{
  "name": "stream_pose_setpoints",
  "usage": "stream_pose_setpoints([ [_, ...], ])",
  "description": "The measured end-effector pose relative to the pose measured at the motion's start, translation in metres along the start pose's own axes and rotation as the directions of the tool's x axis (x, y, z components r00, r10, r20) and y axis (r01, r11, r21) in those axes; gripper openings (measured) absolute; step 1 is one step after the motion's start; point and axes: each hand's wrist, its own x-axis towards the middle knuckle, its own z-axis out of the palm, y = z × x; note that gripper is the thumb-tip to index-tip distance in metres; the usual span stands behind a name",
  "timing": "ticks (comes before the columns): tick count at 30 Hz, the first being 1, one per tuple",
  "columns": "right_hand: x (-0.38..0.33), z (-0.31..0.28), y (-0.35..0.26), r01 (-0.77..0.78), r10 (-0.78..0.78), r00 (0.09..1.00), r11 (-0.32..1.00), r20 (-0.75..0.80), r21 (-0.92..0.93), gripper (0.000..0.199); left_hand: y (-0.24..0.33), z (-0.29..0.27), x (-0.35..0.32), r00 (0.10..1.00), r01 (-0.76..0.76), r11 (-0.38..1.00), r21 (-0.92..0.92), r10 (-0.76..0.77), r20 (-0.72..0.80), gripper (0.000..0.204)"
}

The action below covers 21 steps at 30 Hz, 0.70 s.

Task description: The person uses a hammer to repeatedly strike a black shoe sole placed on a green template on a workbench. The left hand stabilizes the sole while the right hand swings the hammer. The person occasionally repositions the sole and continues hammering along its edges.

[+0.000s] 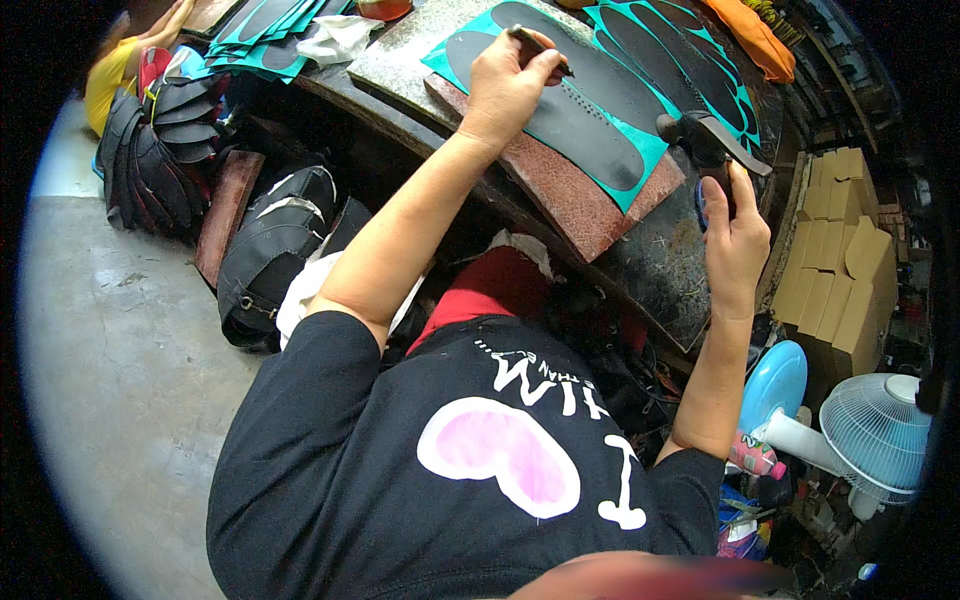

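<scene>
Teal and black, a flat sheet (592, 132) lies in the head view on a reddish slab (552, 192) at the near edge of the tabletop (655, 268), with a line of small holes (583, 100) in its dark middle. The person's left hand (512, 80) is over the sheet's far left part, thumb and fingers closed round a thin dark rod (522, 38), which tilts with its lower end near the holes; whether that end touches the sheet, I cannot tell. Near the right end of the tabletop, the right hand (737, 235) grips a hammer (708, 140), its dark head just beside the sheet's right corner. A grey speckled slab (405, 62) lies left of the reddish one, along the near edge. More teal and black sheets (690, 65) spread by the far right corner, near an orange cloth (757, 40), and another pile (262, 40) sits toward the tabletop's left end, beside a crumpled white sheet (337, 38). Past the right end are cardboard boxes (835, 265) and a fan (875, 435).
</scene>
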Motion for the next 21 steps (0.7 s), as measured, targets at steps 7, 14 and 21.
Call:
stream_pose_setpoints([
  [7, 0.017, -0.003, -0.022, 0.088, -0.087, 0.996, 0.990, -0.008, 0.110, 0.040, -0.005, -0.003, -0.005, 0.996, 0.049, 0.970, 0.238, -0.067, 0.067, 0.012],
  [14, 0.021, -0.018, -0.057, 0.316, -0.180, 0.928, 0.843, -0.325, 0.435, 0.031, 0.006, 0.002, -0.009, 0.969, -0.241, 0.859, 0.452, 0.188, 0.159, 0.011],
  [21, 0.017, 0.025, -0.023, 0.213, -0.219, 0.974, 0.971, -0.055, -0.106, 0.032, 0.002, 0.015, -0.016, 0.937, -0.329, 0.744, 0.582, 0.332, 0.106, 0.006],
])
